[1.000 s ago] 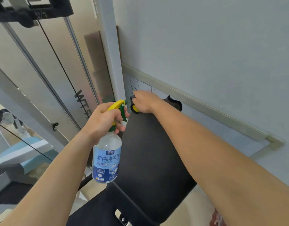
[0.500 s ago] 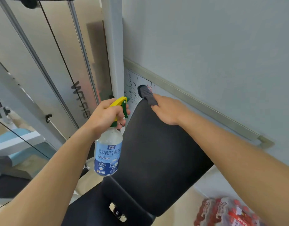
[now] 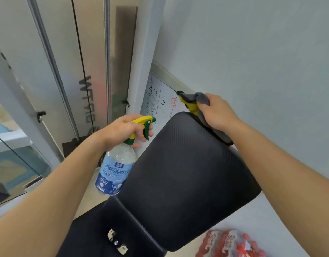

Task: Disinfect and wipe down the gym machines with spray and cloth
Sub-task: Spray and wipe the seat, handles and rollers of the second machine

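Evidently the right hand (image 3: 217, 112), clenched on the cloth (image 3: 192, 101), had swept along the pad (image 3: 187, 173) from 11 o'clock to 1 o'clock — top rim likely wiped. At 9 o'clock, well apart, the left hand (image 3: 121, 132) gripped the spray bottle (image 3: 115, 171).

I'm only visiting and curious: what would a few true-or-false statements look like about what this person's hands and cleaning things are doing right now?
1. The left hand holds the spray bottle. True.
2. The right hand grips a cloth at the top edge of the black pad. True.
3. The cloth is plain white. False: it is grey and yellow.
4. The spray bottle stands on the floor. False: it is held up beside the pad.
5. The whiteboard behind the pad is blank. False: it has handwriting on it.
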`<state>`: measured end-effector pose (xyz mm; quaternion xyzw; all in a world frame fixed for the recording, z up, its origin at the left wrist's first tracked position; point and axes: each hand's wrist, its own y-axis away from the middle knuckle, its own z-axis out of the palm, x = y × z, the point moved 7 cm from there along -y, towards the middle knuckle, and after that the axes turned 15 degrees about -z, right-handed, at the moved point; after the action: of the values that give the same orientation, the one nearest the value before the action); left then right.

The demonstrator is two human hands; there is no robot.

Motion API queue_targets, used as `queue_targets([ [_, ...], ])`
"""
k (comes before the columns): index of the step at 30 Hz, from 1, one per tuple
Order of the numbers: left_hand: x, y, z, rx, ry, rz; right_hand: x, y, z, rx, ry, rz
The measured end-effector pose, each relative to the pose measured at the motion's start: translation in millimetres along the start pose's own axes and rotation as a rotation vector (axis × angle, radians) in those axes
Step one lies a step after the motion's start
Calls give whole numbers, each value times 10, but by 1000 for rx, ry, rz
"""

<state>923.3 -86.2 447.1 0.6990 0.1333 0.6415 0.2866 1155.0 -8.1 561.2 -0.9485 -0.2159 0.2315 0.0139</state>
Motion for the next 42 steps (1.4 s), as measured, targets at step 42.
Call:
queue_targets([
  [42, -470, 52, -400, -62, -60, -21, -567, -76, 742, -506, 966, -459],
])
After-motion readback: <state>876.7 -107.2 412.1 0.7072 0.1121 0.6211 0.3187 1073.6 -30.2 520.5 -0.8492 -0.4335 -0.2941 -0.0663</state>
